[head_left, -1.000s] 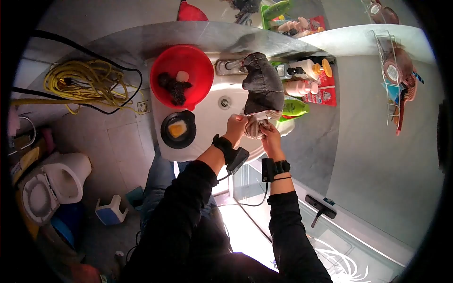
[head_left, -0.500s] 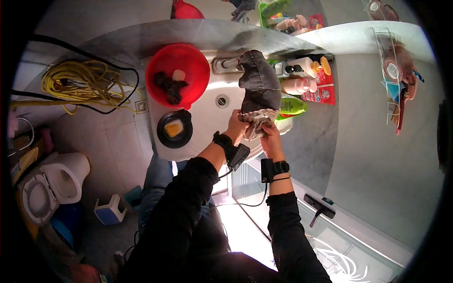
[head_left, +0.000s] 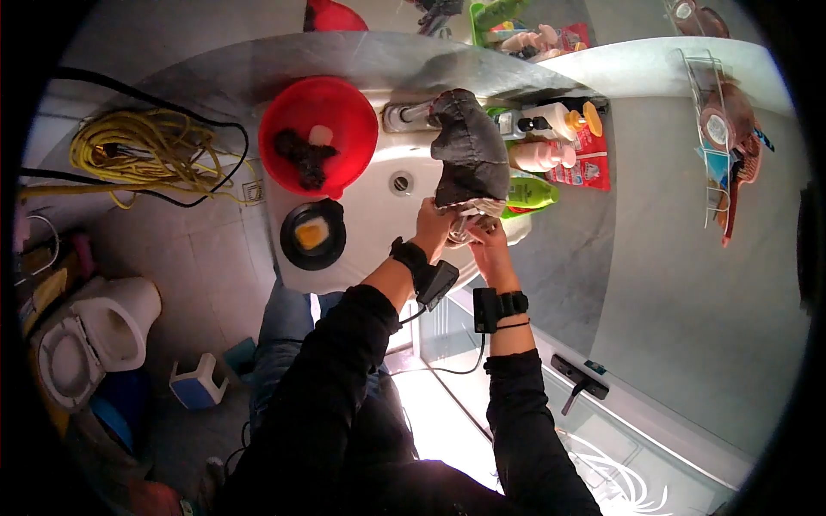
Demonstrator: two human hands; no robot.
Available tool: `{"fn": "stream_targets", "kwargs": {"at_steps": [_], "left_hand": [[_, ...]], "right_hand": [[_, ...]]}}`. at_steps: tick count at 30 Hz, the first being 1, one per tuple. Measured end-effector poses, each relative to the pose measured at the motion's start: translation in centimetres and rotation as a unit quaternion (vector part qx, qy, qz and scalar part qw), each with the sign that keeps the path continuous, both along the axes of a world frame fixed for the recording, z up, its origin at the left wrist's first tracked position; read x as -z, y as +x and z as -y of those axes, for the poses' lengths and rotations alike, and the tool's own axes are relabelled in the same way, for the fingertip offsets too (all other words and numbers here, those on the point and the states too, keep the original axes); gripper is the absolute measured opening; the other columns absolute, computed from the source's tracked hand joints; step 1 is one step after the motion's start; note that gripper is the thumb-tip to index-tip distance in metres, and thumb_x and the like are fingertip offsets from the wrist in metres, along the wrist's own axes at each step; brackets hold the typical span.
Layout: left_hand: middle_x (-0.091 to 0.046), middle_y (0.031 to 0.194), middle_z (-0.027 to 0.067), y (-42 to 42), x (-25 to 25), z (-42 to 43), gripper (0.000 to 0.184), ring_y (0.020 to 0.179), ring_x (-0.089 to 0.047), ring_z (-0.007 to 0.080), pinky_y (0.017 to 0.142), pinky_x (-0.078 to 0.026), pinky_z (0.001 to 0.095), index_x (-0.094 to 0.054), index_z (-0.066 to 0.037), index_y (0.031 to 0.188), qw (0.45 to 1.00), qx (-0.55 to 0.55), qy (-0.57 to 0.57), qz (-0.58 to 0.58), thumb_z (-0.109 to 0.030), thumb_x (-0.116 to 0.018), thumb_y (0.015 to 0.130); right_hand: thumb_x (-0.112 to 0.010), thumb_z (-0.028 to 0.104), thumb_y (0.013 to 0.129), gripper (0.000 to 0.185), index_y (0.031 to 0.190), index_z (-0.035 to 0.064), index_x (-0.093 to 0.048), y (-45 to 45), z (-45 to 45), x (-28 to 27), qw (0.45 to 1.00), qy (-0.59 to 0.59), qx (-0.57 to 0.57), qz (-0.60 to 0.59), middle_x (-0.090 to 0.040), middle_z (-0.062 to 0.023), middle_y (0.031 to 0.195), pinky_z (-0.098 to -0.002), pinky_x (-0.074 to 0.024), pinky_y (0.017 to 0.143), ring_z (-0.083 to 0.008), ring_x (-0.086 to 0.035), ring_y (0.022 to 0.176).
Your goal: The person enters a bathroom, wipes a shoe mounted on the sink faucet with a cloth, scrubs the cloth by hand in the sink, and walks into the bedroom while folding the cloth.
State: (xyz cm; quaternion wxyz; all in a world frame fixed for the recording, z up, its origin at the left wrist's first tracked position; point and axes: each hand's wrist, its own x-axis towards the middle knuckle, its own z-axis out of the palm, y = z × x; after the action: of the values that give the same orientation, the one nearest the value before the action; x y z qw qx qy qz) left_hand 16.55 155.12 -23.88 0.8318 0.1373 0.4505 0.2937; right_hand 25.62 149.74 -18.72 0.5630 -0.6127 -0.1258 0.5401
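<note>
A dark grey padded cloth item (head_left: 471,150) with a paler, crumpled lower end hangs over the right side of the white sink (head_left: 391,249). My left hand (head_left: 434,228) is closed on the left edge of that paler end. On its right edge, the fingers of my right hand (head_left: 489,245) pinch the same fabric. Both hands are close together near the sink's front rim. The item's upper part reaches up beside the metal faucet (head_left: 409,116). Its exact kind I cannot make out.
Left of the faucet is a red basin (head_left: 357,142) holding a dark wet clump and a pale piece. Below it sits a black dish (head_left: 288,249) with yellowish soap (head_left: 311,232). Several bottles (head_left: 542,155) line the right. Yellow hose (head_left: 142,146) coils at left, above the toilet (head_left: 120,322).
The paler fabric end is bunched up shorter between my hands, and my right-hand fingers have moved slightly inward and up. The whole view has shifted slightly.
</note>
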Motion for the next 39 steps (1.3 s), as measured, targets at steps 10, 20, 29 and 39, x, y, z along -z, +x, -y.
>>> {"fn": "stream_targets", "kwargs": {"at_steps": [10,20,29,39], "left_hand": [[-0.054,0.069,0.0056,-1.1,-0.7,-0.2,0.01,0.059,-0.052,0.012,0.054,-0.043,0.0257,-0.052,0.0,0.079,0.987,0.073,-0.048,0.138,-0.002,-0.054,0.07],[-0.053,0.083,0.0094,-0.3,1.5,-0.4,0.023,0.069,-0.055,0.0168,0.061,-0.048,0.0308,-0.046,0.003,0.089,0.996,0.014,0.082,0.035,0.004,-0.052,0.067],[-0.052,0.084,0.0114,-0.8,-0.1,-1.1,0.026,0.075,-0.055,0.0205,0.061,-0.048,0.0325,-0.043,0.002,0.091,0.999,0.023,-0.015,0.04,0.001,-0.053,0.067],[-0.049,0.085,0.012,-2.3,-1.0,-1.0,0.031,0.076,-0.052,0.0195,0.066,-0.045,0.031,-0.04,0.003,0.092,1.0,0.0,-0.026,0.002,0.008,-0.049,0.064]], "right_hand": [[-0.059,-0.003,0.063,0.034,0.094,0.0006,-0.045,1.2,-0.3,3.6,0.973,-0.103,0.027,0.204,-0.053,-0.0061,0.084,-0.025,-0.0426,0.063,-0.0139,-0.052,0.073],[-0.049,0.0,0.071,0.027,0.098,0.0008,-0.045,0.1,-0.6,0.4,0.996,-0.048,0.048,0.053,-0.053,-0.0078,0.089,-0.0292,-0.045,0.066,-0.0179,-0.054,0.077],[-0.042,0.014,0.08,0.024,0.102,0.0054,-0.044,1.7,1.5,0.9,0.995,0.013,0.08,-0.066,-0.051,-0.0067,0.099,-0.0331,-0.0394,0.078,-0.019,-0.049,0.09],[-0.043,0.03,0.081,0.029,0.103,0.0108,-0.045,-0.3,0.5,-0.6,0.979,-0.168,-0.02,-0.114,-0.051,-0.0047,0.097,-0.0432,-0.0424,0.075,-0.0178,-0.05,0.087]]}}
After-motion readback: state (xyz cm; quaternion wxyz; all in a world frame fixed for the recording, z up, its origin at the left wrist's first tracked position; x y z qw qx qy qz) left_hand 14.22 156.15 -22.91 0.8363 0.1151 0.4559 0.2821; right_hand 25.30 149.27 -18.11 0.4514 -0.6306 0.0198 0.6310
